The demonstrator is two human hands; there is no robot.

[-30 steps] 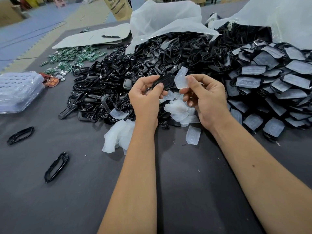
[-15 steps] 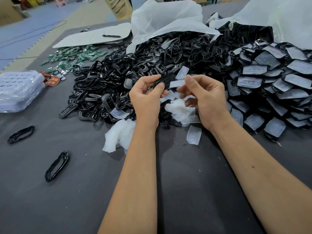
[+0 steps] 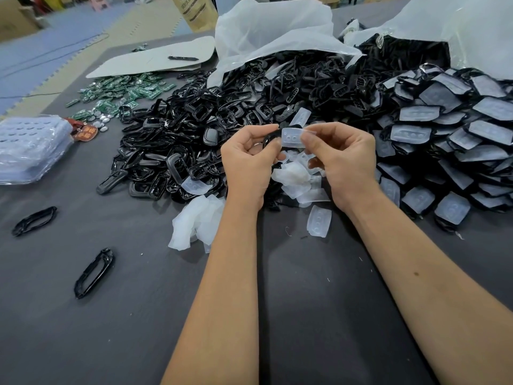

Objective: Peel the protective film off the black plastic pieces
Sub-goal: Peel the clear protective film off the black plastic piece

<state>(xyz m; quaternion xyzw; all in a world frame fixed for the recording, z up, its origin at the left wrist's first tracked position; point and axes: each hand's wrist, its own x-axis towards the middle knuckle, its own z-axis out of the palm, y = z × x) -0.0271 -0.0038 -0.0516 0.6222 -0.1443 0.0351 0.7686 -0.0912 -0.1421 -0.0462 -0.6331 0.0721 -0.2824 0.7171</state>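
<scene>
- Left hand (image 3: 247, 159) grips a black plastic piece (image 3: 268, 140), fingers curled round it; most of the piece is hidden behind thumb & fingers.
- Right hand (image 3: 340, 159) pinches a clear film (image 3: 291, 137) btwn thumb & forefinger; other fingers loosely curled. Film sits right against the piece's right end, can't tell if fully free or attached at one edge.
- Judgement: this piece is nearly or just stripped; film still to be dropped.
- Done so far, by the look of it: heap of bare black frames (image 3: 177, 151) left of the hands, w/ two loose frames (image 3: 94, 273) lying near-left on the grey table (image 3: 305, 315).
- Peeled films (image 3: 197, 220) heaped just near of the left hand, more scraps under & btwn the hands; one single film (image 3: 319, 220) lies on the table by the right wrist.
- Left to do: big stack of film-covered pieces (image 3: 449, 140) on the right, all w/ cloudy film on. More black parts spill from white bags (image 3: 272, 26) at the far side; film state there unclear.
- Overall approx mid-job: lots done, lots left.
</scene>
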